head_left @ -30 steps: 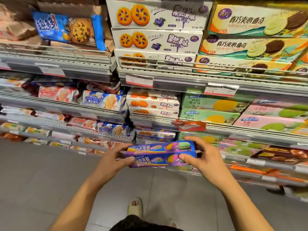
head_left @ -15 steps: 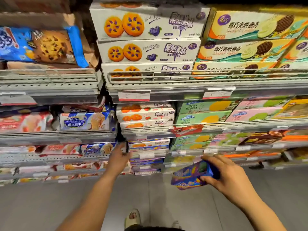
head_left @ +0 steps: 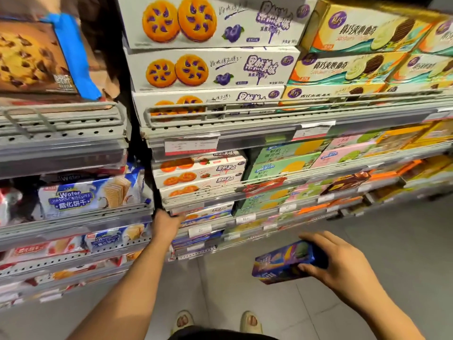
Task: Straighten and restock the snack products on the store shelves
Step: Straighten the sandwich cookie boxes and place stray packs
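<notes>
Two hands in view, both arms bare and reaching forward from the bottom of the frame.

Right hand: low and right, held out over the grey floor, well clear of the shelves. It grips one end of a purple snack box, fingers curled over the top edge, thumb pressed on the near face. Box is tilted, left end dipping, printed face up toward the camera. It touches nothing except the hand.

Left hand: arm stretched up and forward to the lower shelf rail at the left end of the right-hand shelving bay, right by the dark gap between the two bays. Back of hand faces the camera; fingers reach in at the shelf front beside flat blue-and-purple boxes. Fingertips hidden behind the hand, so can't tell whether it grasps anything or just rests there.

Above the left hand: stacked white strawberry biscuit boxes; higher up, white blueberry biscuit boxes. Left bay holds wafer packs.

Feet in pale sandals at bottom centre.
</notes>
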### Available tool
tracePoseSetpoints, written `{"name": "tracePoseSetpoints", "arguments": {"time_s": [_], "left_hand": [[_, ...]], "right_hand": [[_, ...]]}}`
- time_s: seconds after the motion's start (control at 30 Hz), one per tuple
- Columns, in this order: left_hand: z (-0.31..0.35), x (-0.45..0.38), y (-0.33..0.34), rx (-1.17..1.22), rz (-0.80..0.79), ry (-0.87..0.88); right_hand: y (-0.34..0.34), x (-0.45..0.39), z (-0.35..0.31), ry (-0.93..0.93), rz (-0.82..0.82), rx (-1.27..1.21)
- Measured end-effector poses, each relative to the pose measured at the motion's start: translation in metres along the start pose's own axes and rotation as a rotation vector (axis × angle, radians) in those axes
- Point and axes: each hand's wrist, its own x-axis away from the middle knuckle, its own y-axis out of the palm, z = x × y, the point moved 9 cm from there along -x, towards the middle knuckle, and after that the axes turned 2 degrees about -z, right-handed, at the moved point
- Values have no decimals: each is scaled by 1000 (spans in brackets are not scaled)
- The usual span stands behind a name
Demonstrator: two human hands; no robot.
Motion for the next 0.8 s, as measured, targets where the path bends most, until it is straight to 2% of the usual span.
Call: {"name": "tracePoseSetpoints", "arguments": {"time_s": [0.1,0.23,0.33,0.53,0.67,0.8], "left_hand": [[11,7,-3,-24,-37,11],[16,30,-17,-127,-97,110],[6,51,-33,-3,-122,121],[-32,117,-39,225,-270,11],[-42,160,-27,324,-326,-64],[-34,192,-13,354,-363,-83]], "right_hand": [[0,-1,-4,11,-8,2],[-1,-11,-16,-12,-5,11],[1,-23,-23,-51,0,0],[25,-43,-27,-65,-105,-55],[39,-54,-31,-99,-124,-91],[49,-61,-38,-90,-185,-253]]}}
